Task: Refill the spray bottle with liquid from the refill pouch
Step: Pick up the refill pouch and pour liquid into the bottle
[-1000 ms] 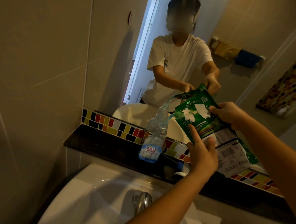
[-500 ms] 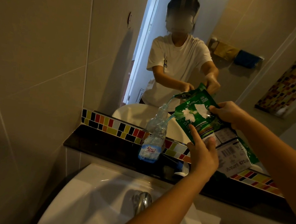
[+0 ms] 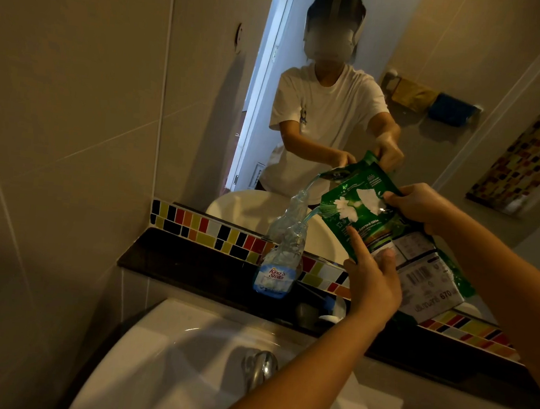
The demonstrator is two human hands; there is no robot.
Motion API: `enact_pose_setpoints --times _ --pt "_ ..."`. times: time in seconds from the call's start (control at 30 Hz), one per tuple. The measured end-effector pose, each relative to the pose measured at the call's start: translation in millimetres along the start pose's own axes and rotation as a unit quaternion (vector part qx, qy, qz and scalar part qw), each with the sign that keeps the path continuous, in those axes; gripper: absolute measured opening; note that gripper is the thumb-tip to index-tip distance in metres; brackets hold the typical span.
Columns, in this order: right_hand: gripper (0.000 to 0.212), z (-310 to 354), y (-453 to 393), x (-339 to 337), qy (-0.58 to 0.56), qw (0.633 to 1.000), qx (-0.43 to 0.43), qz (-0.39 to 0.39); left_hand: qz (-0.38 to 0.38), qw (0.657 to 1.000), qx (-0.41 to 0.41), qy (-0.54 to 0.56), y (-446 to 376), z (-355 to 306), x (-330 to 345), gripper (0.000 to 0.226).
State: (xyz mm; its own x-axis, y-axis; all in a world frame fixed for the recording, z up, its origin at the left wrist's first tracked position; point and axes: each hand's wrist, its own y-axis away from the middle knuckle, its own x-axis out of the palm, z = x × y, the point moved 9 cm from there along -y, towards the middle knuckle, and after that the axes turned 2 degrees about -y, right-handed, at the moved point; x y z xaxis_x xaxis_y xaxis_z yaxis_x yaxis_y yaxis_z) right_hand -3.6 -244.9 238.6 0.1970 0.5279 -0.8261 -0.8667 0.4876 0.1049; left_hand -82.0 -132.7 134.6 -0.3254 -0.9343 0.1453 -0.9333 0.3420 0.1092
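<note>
A clear plastic bottle [image 3: 278, 264] with a blue and white label stands open-necked on the dark ledge [image 3: 190, 262] behind the basin. The green refill pouch [image 3: 387, 235] is tilted with its corner spout down and to the left, and a thin bluish stream runs from it into the bottle's neck. My left hand [image 3: 372, 280] grips the pouch's lower edge, index finger stretched up along it. My right hand [image 3: 423, 206] holds the pouch's upper right side. The mirror shows the same pour from behind.
A white basin [image 3: 181, 360] with a chrome tap [image 3: 259, 366] lies below the ledge. A strip of coloured mosaic tiles [image 3: 213, 235] runs under the mirror [image 3: 439, 72]. A small white object [image 3: 334, 311] lies on the ledge behind my left wrist. Tiled wall closes the left side.
Almost nothing has moved. Both hands keep the pouch tilted and the stream keeps running into the bottle.
</note>
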Motion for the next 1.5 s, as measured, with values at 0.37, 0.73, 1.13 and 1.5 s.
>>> enact_pose_setpoints --times 0.37,0.73,1.13,1.5 --pt "0.023 3.4 2.0 -2.1 -0.006 1.0 -0.007 -0.006 -0.008 1.0 0.002 -0.01 -1.1 -0.9 1.6 0.086" --pt "0.021 4.4 3.6 -2.6 -0.005 1.0 -0.002 -0.006 -0.003 1.0 0.0 -0.01 -0.2 -3.1 1.2 0.088" --pt "0.025 4.8 4.3 -1.7 -0.002 1.0 0.0 -0.009 -0.008 1.0 0.003 -0.013 -12.3 7.0 5.3 0.071" --pt "0.02 4.3 4.3 -1.3 0.0 1.0 0.0 -0.011 -0.008 1.0 0.003 -0.012 -13.4 9.2 6.1 0.072"
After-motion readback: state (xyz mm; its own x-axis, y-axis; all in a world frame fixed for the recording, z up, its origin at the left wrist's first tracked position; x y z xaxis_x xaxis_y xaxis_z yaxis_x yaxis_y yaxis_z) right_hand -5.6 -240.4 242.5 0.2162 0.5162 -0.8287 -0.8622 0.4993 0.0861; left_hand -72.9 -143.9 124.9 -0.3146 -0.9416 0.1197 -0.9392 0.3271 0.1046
